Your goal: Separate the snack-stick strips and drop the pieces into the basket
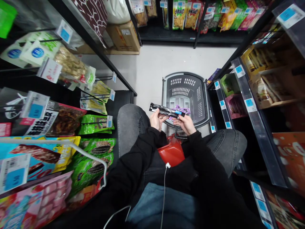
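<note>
Both my hands hold a long, thin black snack packet (164, 110) with silver and blue marks, one near each end. My left hand (156, 121) pinches its left part between thumb and fingers. The right end sits in the closed fingers of my right hand (187, 123). Just beyond the packet, a grey shopping basket (201, 95) stands on the floor with several purple packets (184, 110) inside. Below my hands, between my knees, is a glossy red object (171, 152) whose kind I cannot make out.
Hanging snack bags, such as a green bag (95, 124), line the left shelves beside my knee. A dark shelf rail (259, 127) with price tags runs along the right. A cardboard box (124, 36) stands at the back left. A white cable (164, 187) hangs down my front.
</note>
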A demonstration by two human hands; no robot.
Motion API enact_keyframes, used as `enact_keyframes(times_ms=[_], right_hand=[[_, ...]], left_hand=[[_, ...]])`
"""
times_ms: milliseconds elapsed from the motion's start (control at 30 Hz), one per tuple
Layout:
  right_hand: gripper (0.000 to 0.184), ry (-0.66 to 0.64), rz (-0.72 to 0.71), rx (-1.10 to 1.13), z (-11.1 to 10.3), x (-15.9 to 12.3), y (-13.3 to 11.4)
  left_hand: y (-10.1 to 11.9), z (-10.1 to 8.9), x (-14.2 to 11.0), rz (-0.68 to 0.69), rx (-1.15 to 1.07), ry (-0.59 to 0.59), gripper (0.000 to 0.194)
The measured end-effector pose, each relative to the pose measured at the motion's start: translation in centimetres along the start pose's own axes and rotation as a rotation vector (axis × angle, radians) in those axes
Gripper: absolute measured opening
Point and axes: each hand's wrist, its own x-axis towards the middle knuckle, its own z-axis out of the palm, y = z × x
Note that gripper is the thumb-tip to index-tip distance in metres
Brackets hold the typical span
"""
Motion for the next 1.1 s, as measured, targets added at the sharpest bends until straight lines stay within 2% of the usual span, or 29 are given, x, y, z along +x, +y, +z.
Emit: enact_keyframes(times_ms=[100, 200, 367, 467, 567, 667, 767, 833, 967, 1033, 1100], right_hand=[[0.015, -0.014, 0.034, -0.023, -0.5, 0.0, -0.6], [0.019, -0.033, 0.044, -0.049, -1.6, -0.3, -1.7], [0.029, 0.045, -0.086, -0.101, -2.9, -0.5, -3.3], [0.034, 0.134, -0.17, -0.167, -3.1, -0.1, -3.3], [0.037, 0.253, -0.293, -0.232, -3.6, 0.4, -3.1], [0.038, 0.319, -0.382, -0.307, -4.8, 0.5, -3.5], [0.039, 0.271, -0.331, -0.378, -6.0, 0.3, -4.3], [0.038, 0.192, -0.263, -0.441, -6.1, 0.0, -4.5], [0.03, 0.024, -0.194, -0.635, -4.7, -0.6, -4.1], [0.025, 0.008, -0.226, -0.731, -3.7, -0.8, -3.5], [0.023, 0.025, -0.275, -0.786, -3.1, -0.9, -3.1]], left_hand=[[0.6, -0.2, 0.3, 0.037, -0.018, -0.013, 0.016], [1.3, -0.4, 0.3, 0.023, 0.102, -0.103, 0.019], [1.2, -0.3, 0.0, -0.032, 0.174, -0.161, 0.024], [0.7, -0.1, -0.3, -0.116, 0.11, -0.19, 0.025], [0.5, -0.3, -0.3, -0.276, 0.055, -0.251, 0.026], [0.9, -0.6, 0.0, -0.38, 0.123, -0.341, 0.023], [1.6, -0.7, 0.0, -0.233, 0.309, -0.437, 0.018], [1.7, -0.5, -0.3, -0.122, 0.496, -0.549, 0.023], [0.6, 0.0, -1.2, -0.127, 0.847, -0.813, 0.025], [-0.2, 0.1, -1.4, -0.111, 0.909, -0.857, 0.024], [-0.7, 0.1, -1.5, -0.11, 0.9, -0.838, 0.026]])
